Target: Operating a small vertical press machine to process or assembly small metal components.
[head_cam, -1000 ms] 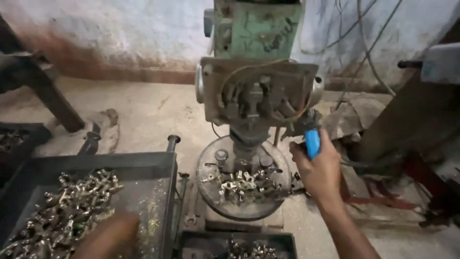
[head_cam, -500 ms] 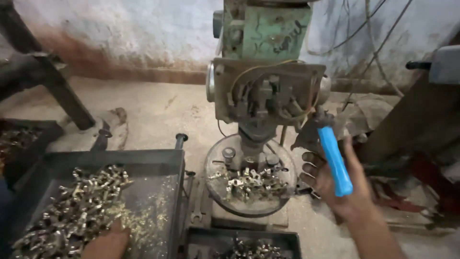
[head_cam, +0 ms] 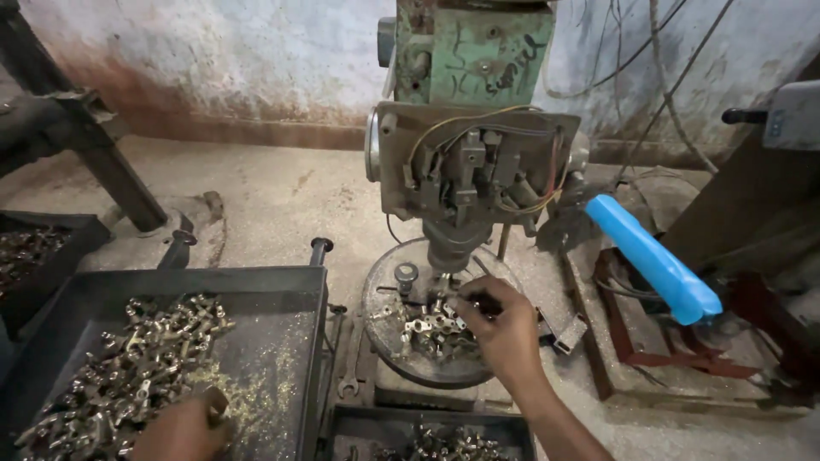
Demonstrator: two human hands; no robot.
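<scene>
A green drill press point(head_cam: 474, 128) stands over a round metal table point(head_cam: 389, 341) strewn with small brass parts point(head_cam: 427, 329). My right hand point(head_cam: 500, 329) rests on that table under the spindle, fingers curled on a small part. The blue lever handle point(head_cam: 653, 260) sticks out free to the right. At the bottom edge, my left hand point(head_cam: 184, 431) reaches into a dark tray point(head_cam: 290, 282) full of brass parts point(head_cam: 128, 367) and closes on one piece.
A second tray point(head_cam: 350, 423) of parts sits below the round table. Another dark bin point(head_cam: 60, 230) is at the far left. A wrench point(head_cam: 350, 376) lies beside the table. A rusty frame point(head_cam: 675, 363) lies at right; wires hang behind.
My right hand let go of the blue lever handle and came down to the parts on the round table. My left hand stayed in the tray.
</scene>
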